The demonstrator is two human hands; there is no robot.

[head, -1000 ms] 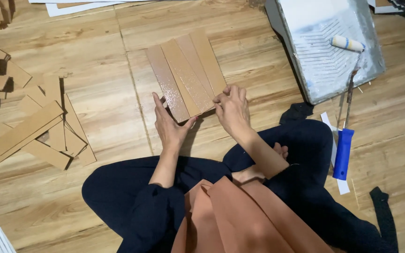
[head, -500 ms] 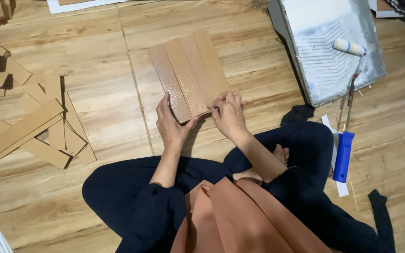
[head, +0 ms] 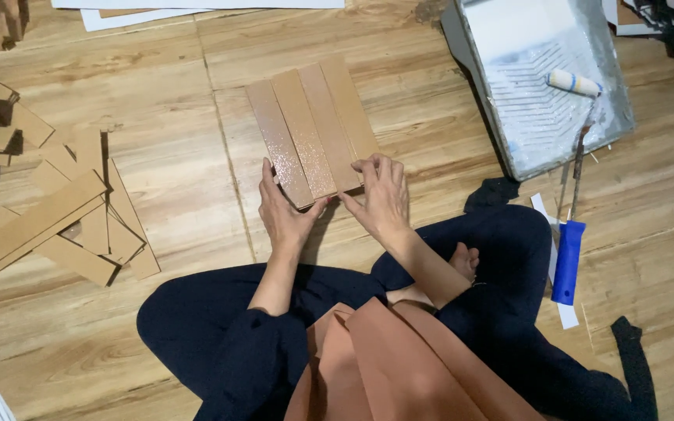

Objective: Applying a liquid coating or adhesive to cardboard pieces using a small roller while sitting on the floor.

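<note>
- Strips (head: 311, 129): four long flat tan cardboard-like pieces lie side by side on the floor, edges touching, forming one slanted panel just ahead of the crossed legs. The left two glisten with a wet, speckled sheen; the right two look matt.
- Floor (head: 157, 101): wood-look planks, smooth and slightly glossy, under everything.
- Tray (head: 614, 117): grey paint tray at upper right, lined with clear film, its ribbed slope whitish; its top is cut off by the frame edge.
- Pile (head: 64, 222): loose tan strips crossed over one another at left, well apart from the panel; more offcuts sit in shadow at the far left corner (hard to make out singly).
- Roller (head: 575, 83): small, pale sleeve resting in the tray, thin metal shank running down to a blue handle on the floor beside the right knee.
- Left hand (head: 284, 214): fingers extended along the left strip's near end, thumb touching the panel's bottom edge; not closed round anything.
- Right hand (head: 384, 195): fingertips curled onto the near ends of the right strips, pressing rather than clasping; the strip corners beneath are hidden.
- White sheets at the top edge and bottom left corner are cropped.
</note>
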